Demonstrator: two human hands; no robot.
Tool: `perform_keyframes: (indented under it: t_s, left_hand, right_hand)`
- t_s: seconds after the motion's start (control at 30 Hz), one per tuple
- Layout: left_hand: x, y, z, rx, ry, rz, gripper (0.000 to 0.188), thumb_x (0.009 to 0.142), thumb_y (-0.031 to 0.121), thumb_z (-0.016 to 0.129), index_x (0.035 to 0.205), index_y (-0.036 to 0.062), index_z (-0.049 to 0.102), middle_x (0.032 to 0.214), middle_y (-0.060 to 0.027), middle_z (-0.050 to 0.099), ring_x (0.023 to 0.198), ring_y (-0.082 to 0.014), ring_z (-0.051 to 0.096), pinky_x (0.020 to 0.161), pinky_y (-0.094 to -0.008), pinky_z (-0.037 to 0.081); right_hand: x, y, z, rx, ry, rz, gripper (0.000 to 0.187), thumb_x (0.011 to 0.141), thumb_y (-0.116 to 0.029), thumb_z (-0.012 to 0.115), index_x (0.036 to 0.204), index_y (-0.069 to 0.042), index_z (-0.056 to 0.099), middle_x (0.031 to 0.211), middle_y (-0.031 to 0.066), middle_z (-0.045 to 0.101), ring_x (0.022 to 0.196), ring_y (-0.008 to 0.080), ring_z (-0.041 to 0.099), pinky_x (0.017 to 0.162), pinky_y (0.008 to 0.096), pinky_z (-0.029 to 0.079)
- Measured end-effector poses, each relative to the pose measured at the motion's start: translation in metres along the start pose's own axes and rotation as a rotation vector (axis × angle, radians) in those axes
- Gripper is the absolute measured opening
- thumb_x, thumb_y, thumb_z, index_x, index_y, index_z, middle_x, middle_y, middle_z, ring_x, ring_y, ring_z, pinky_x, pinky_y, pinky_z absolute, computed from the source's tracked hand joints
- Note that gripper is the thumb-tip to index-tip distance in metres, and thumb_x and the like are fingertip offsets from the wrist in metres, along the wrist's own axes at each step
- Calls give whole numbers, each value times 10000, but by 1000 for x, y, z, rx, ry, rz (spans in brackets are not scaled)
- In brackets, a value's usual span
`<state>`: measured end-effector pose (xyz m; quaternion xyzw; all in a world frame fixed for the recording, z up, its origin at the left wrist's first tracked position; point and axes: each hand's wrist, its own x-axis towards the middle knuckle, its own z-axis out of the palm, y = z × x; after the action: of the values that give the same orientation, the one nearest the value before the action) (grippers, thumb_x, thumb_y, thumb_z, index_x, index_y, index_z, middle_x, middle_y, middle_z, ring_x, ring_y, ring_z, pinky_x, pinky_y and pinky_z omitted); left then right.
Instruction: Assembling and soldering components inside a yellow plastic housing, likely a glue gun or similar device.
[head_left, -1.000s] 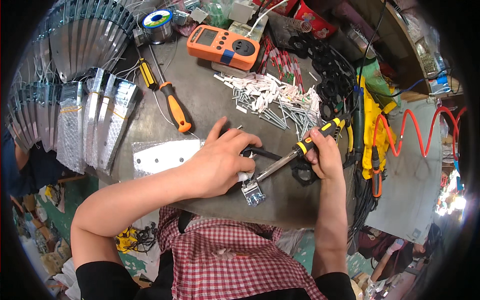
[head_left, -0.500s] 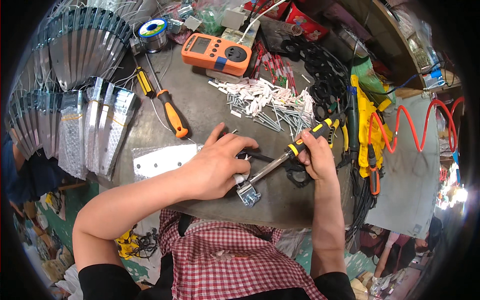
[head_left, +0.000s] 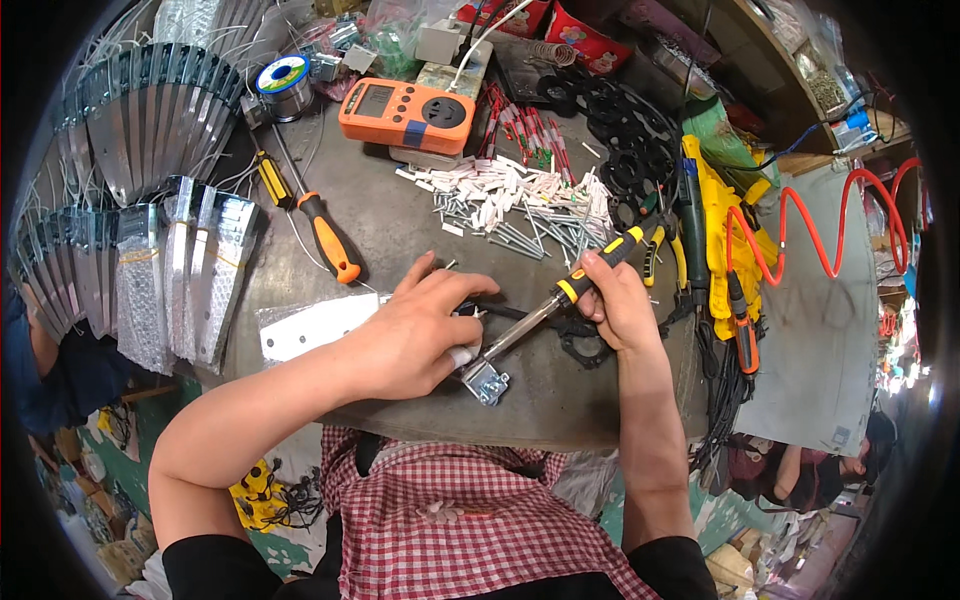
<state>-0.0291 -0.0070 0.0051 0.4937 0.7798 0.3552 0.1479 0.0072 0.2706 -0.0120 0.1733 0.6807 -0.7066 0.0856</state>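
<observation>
My left hand (head_left: 425,325) is closed, its fingers curled round the upper end of a small shiny metal piece (head_left: 487,384) near the front edge of the table. A bit of white and a dark cord show by its fingertips; its palm side is hidden. My right hand (head_left: 618,300) grips the yellow-and-black handle of a screwdriver (head_left: 525,325), whose thick metal shaft slants down left to the metal piece. The tip's exact contact is too small to make out. Beside my left forearm, a white plate with dark holes (head_left: 318,332) lies in clear wrap, partly covered.
Left are bundled bubble-wrapped metal strips (head_left: 140,290), an orange-handled screwdriver (head_left: 335,245) and a solder spool (head_left: 285,85). An orange meter (head_left: 405,115) stands behind white-sleeved pins (head_left: 520,195). Pliers (head_left: 665,250), black rings (head_left: 610,140) and a red coiled cord (head_left: 790,235) are right.
The view has shifted slightly. Both hands keep nearly the same pose, and the screwdriver still slants to the metal piece, which appears turned a little.
</observation>
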Motion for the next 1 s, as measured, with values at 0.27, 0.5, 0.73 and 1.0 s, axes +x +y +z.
perform_keyframes:
  t_s: [0.27,0.5,0.73,1.0]
  left_hand:
    - [0,-5,1,-50,13,-3,139,752,36,652,857,40,562,1325,-158,443,1256,-354,418,1125,-603,182]
    - [2,-6,-1,-51,3,-27,138,764,33,626,852,26,521,1327,-173,443,1257,-380,414,1133,-575,195]
    - [4,-4,-2,-57,-14,-14,150,772,14,608,873,24,498,1325,-183,440,1236,-389,426,1127,-545,227]
    - [2,-2,-1,-94,27,-46,186,776,24,592,943,1,514,1295,-189,450,1226,-394,429,1121,-506,274]
  right_hand:
    - [-1,1,-1,26,17,3,298,939,-311,577,809,-44,601,555,17,519,436,53,396,403,195,273]
    - [-1,0,2,23,9,-10,305,944,-311,569,810,-38,597,557,18,517,441,56,407,401,194,282]
    - [-1,1,2,44,12,-20,309,946,-308,565,802,-37,598,557,21,520,442,57,410,397,196,284]
    - [0,3,-1,71,10,-20,297,943,-297,571,795,-41,598,549,18,517,446,51,429,390,192,288]
